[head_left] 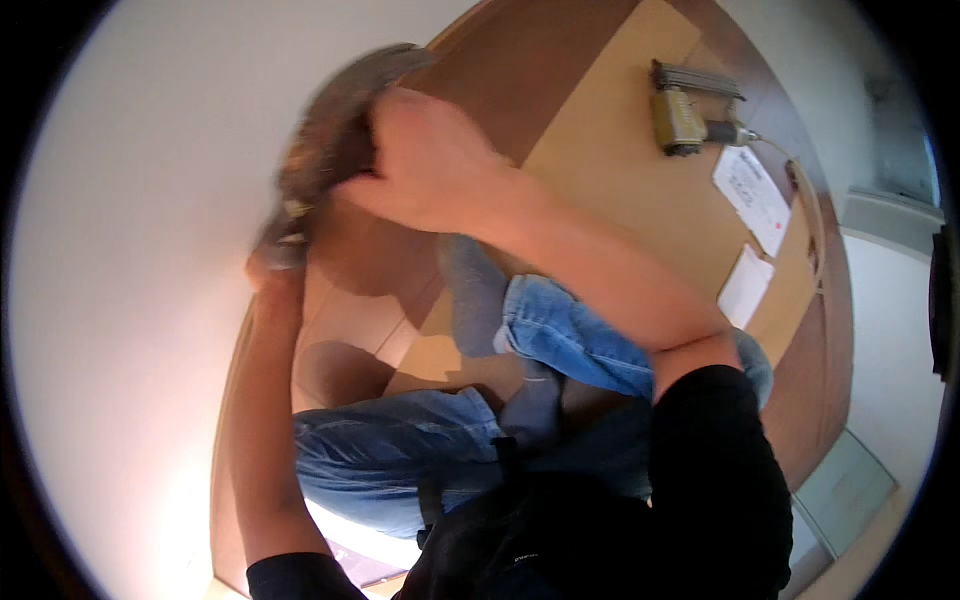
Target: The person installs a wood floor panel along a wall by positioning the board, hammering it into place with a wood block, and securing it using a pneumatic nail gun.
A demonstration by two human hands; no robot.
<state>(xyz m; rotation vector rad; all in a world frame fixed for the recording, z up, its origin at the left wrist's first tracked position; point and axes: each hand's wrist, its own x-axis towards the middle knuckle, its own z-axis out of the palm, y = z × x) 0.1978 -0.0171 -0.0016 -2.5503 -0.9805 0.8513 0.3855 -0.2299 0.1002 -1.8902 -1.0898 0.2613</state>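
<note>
A dark grey-brown elongated tool [330,115], blurred by motion, is raised at the upper left, close to the white wall. My left hand [264,266] is closed on its lower end, mostly hidden behind it. My right hand [420,155], fingers curled, grips it higher up; the fingertips are hidden. Below them, my legs in blue jeans [570,330] and grey socks [470,290] rest folded on a curved brown wooden surface [510,60] partly covered by a tan sheet [590,180].
A yellow and black nail gun [682,120] lies at the upper right with its pale hose [815,230] running down the surface's edge. Two white papers [750,200] lie below it. A white wall [130,250] borders the left; a pale ledge [885,215] stands beyond the right edge.
</note>
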